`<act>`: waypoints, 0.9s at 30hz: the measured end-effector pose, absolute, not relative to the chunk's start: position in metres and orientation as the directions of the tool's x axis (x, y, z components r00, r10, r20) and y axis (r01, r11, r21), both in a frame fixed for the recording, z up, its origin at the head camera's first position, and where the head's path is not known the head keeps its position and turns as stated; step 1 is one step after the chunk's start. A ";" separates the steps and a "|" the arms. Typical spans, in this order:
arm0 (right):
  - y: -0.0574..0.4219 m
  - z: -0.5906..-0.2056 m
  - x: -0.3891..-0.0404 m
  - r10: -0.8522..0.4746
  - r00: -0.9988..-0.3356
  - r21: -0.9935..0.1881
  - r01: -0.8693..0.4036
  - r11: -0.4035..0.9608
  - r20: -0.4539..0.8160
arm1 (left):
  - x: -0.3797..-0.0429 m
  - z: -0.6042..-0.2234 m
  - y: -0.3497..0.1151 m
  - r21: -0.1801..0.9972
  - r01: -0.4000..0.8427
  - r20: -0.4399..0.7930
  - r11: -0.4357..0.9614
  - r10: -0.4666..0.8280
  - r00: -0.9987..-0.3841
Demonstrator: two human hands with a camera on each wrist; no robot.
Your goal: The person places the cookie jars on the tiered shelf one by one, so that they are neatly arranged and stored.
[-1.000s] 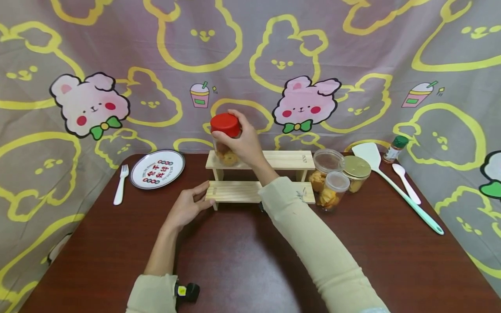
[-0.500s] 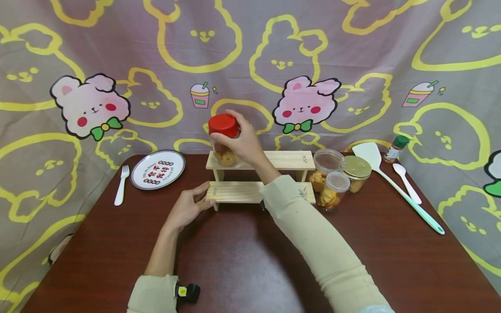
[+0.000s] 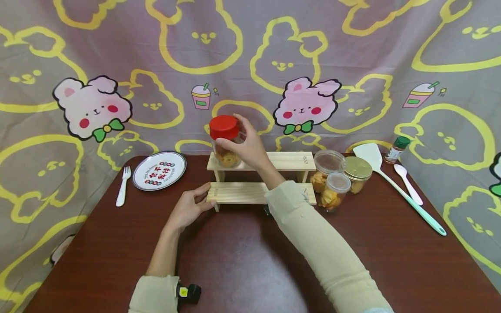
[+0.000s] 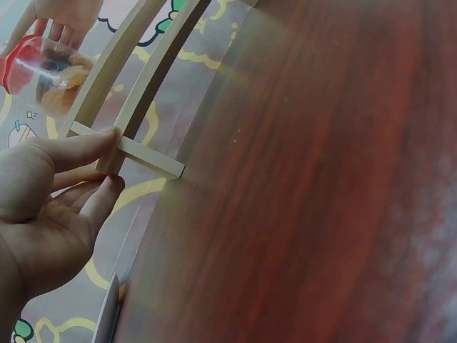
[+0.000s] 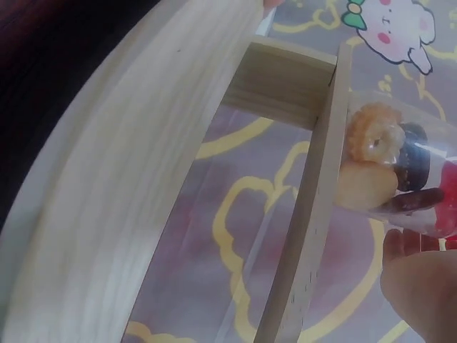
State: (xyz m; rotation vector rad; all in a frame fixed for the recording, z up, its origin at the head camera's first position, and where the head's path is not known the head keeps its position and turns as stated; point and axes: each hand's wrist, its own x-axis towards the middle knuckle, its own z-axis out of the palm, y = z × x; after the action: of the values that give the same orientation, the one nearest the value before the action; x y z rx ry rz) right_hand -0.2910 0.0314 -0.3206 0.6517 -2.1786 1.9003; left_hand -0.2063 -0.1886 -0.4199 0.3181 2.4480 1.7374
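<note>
A clear jar of cookies with a red lid [image 3: 224, 126] stands at the left end of the upper step of a two-tier wooden shelf [image 3: 287, 161]. My right hand [image 3: 250, 145] is at the jar's right side, its fingers loosened, with a gap beside the lid and the thumb overlapping the jar. In the right wrist view, cookies [image 5: 375, 132] show through the jar, and the hand [image 5: 421, 286] is close by the lid. My left hand [image 3: 189, 208] pinches the left end of the lower step [image 4: 132, 118] between thumb and fingers.
Right of the shelf stand a clear-lidded cookie jar [image 3: 329, 161], a small jar [image 3: 330, 198] and a gold-lidded jar [image 3: 357, 169]. Beyond lie a spatula [image 3: 407, 198], a white spoon [image 3: 409, 184] and a green-capped bottle [image 3: 396, 150]. Leftward are a plate [image 3: 142, 171] and a fork [image 3: 123, 187].
My right hand has loosened from the red lid, its fingers and thumb lower and farther right. The jar shows almost no shift. My left hand keeps its grip on the shelf.
</note>
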 end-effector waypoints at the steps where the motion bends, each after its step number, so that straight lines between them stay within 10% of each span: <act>1: 0.032 -0.321 -0.290 -0.208 -0.885 -0.894 -0.441 0.082 0.417 | -0.206 -0.420 -0.189 0.943 0.098 0.020 0.319 0.240 -0.971; 27: 0.080 -0.320 -0.267 -0.211 -0.829 -0.826 -0.548 0.130 0.517 | -0.206 -0.420 -0.188 0.949 0.097 0.023 0.299 0.242 -0.970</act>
State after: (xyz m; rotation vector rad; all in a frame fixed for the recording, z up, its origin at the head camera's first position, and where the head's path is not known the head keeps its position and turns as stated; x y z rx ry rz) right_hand -0.2671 0.0803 -0.3201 0.7427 -2.1354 1.7563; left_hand -0.2061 -0.1879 -0.4199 0.3184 2.4293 1.7610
